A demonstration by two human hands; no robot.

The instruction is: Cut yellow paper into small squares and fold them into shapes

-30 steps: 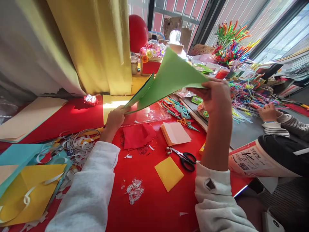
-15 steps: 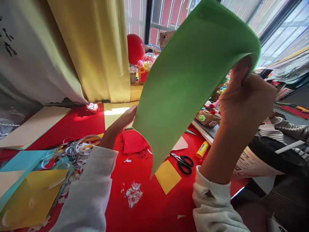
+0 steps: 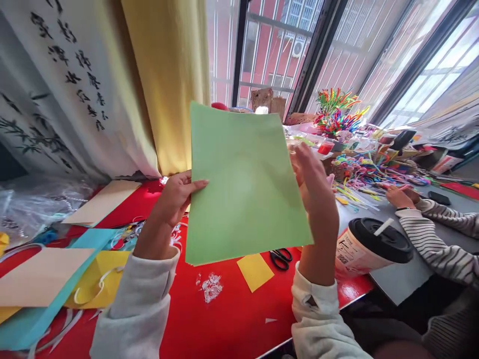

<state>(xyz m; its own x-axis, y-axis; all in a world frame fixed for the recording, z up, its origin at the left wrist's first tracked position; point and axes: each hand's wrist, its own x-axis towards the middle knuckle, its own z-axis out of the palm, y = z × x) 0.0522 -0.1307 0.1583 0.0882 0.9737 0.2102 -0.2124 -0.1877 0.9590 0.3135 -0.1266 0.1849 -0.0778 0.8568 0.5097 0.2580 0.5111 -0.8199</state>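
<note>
Light green paper (image 3: pixel 243 189) is held upright in front of me, and its lower left corner shows more than one layer. My left hand (image 3: pixel 172 202) pinches its left edge, thumb on the front and fingers behind. Along the right edge, my right hand (image 3: pixel 314 189) is open, its fingers stretched upward and slightly blurred; the palm is at or against the edge. Below the paper, a small yellow square (image 3: pixel 255 272) lies on the red tabletop (image 3: pixel 232 324) beside black-handled scissors (image 3: pixel 280 259), whose blades are hidden.
White paper scraps (image 3: pixel 211 287) lie near the yellow square. Coloured sheets (image 3: pixel 45 276) and paper strips are piled at left. A lidded drink cup (image 3: pixel 374 244) stands at right, near another person's hands (image 3: pixel 402 197). Pipe cleaners (image 3: pixel 339 109) and craft supplies fill the back right.
The green paper has gone from bent and raised to flat and upright, lower down. My right hand has released its bent corner and moved left to its edge. The view has shifted.
</note>
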